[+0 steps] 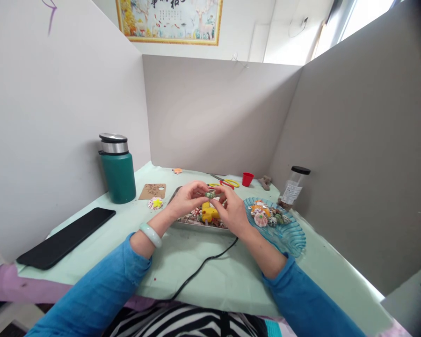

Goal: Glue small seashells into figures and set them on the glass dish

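My left hand (187, 199) and my right hand (232, 208) meet in front of me, fingertips pinched around a small greenish snail shell (210, 194). Both are closed on it, and fingers cover part of its outline. Beneath them sits a metal tray (201, 227) of mixed shells and bits. A yellow glue gun (209, 214) lies in that tray, partly hidden by my hands. Right of my right hand, a blue scalloped plate (294, 241) bears a pink scallop shell (260, 218), orange pieces and several spotted snail shells (272, 220).
Left stand a green bottle (118, 173) and a black flat slab (68, 238). A brown card (153, 191) and a flower-decorated disc (156, 203) lie nearer. Scissors (228, 183), a red cup (247, 179) and a clear jar (293, 187) are behind. A black cable (203, 265) crosses the front.
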A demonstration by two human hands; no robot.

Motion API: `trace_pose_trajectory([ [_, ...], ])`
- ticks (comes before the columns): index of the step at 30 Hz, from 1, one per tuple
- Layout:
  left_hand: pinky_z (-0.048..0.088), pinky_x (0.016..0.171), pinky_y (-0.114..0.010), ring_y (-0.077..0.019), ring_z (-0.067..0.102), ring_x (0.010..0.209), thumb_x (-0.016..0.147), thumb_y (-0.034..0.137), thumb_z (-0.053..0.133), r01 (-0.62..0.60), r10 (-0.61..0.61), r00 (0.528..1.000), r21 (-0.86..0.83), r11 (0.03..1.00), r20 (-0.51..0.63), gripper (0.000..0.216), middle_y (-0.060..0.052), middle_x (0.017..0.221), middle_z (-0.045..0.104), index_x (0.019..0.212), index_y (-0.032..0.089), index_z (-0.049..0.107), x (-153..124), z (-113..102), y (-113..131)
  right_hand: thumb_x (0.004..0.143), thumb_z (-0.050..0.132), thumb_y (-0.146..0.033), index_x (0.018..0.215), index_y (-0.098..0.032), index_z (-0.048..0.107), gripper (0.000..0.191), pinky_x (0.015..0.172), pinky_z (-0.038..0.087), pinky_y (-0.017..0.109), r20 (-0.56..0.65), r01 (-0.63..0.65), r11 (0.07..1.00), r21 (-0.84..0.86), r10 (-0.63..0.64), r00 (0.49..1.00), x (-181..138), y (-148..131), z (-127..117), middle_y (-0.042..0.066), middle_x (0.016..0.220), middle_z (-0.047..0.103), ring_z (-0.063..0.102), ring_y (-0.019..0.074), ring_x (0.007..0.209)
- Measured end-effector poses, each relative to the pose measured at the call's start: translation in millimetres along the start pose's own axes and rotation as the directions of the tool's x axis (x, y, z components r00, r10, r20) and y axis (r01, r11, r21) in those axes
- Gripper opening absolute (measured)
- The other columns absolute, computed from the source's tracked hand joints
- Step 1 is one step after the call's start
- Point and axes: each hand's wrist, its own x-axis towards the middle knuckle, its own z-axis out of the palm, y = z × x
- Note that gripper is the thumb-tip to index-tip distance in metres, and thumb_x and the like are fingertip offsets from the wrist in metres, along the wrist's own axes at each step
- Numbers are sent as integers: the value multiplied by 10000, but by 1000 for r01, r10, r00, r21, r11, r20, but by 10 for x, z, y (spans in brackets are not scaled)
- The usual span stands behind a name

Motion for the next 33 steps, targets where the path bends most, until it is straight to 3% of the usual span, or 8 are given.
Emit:
trace_pose_trajectory([
  [5,483,836,-319,-161,582,928,739,255,687,-18,17,1000,-75,997,-8,203,-68,1037,544,874,153,574,12,9,-16,860,534,-298,1086,-188,560,252,607,472,259,66,-27,992,127,19,998,17,14,-6,60,954,637,575,134,673],
  [10,499,782,-312,-155,611,876,722,259,705,110,-120,990,-129,986,-78,307,-61,1003,595,961,162,538,18,17,6,861,535,-283,961,-191,563,139,598,459,248,15,-38,991,128,36,999,22,3,-18,35,881,617,551,124,650],
  [13,512,791,-331,-153,626,843,723,291,706,148,-173,978,-192,970,-115,354,-65,986,623,999,151,536,25,13,11,864,521,-249,940,-195,555,99,629,467,260,-15,3,998,66,-2,1000,15,7,-16,49,954,597,549,121,657],
  [22,534,796,-356,-151,649,760,735,368,694,305,-315,949,-236,923,-4,367,-66,935,678,1012,135,630,-3,-13,-7,878,492,-218,947,-210,574,108,683,471,270,44,121,977,-173,-116,992,-12,-31,-30,68,1037,594,587,157,780],
  [33,537,766,-326,-148,664,749,694,265,740,451,-450,889,-351,821,89,314,-66,913,662,953,132,625,-10,-57,-6,869,513,-246,1055,-203,559,197,705,478,294,63,77,988,-133,-69,996,-8,-46,-27,69,1058,614,587,147,699],
])
